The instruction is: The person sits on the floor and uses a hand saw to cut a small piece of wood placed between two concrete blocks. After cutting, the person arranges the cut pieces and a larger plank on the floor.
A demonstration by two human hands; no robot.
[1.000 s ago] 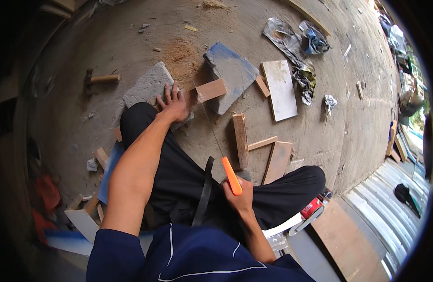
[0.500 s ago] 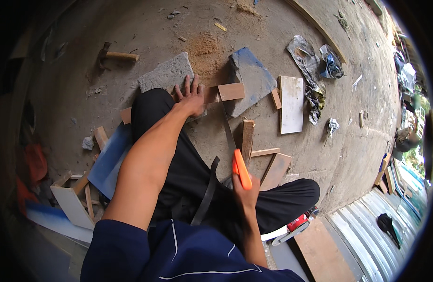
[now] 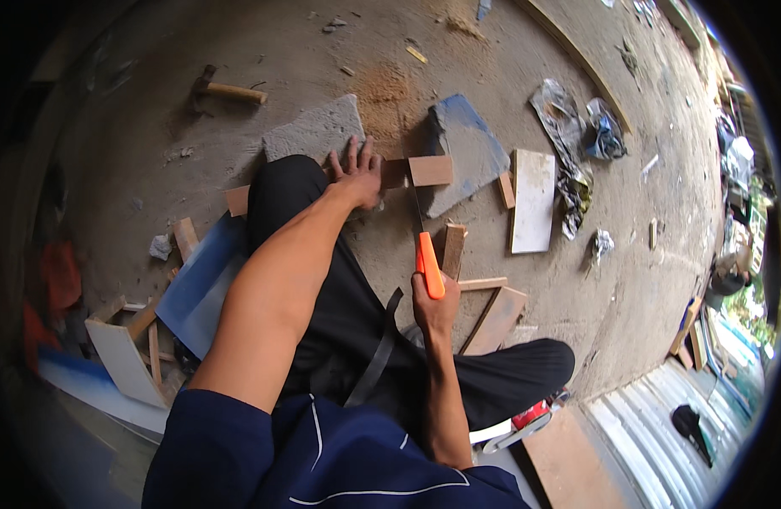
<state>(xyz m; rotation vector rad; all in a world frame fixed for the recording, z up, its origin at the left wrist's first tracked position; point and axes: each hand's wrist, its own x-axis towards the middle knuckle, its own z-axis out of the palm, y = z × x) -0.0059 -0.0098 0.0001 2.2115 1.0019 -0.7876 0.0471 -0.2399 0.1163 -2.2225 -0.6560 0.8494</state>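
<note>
My left hand lies flat with its fingers spread, pressing on the left part of a brown wooden board. The board bridges a grey concrete block and a second block stained blue. My right hand is wrapped around the orange handle of a handsaw. The saw's thin blade points away from me and meets the board between the two blocks, at a visible cut line. Only a short stretch of blade shows between handle and board. Part of the board is hidden under my left hand.
A hammer lies at the far left, and sawdust is heaped beyond the board. To the right are a white panel and crumpled plastic. Wood offcuts lie near my right knee; a blue panel leans at left.
My right hand has pushed the saw forward, away from me, so less blade shows on the near side of the board. My left hand stays on the board; the whole view has shifted slightly.
</note>
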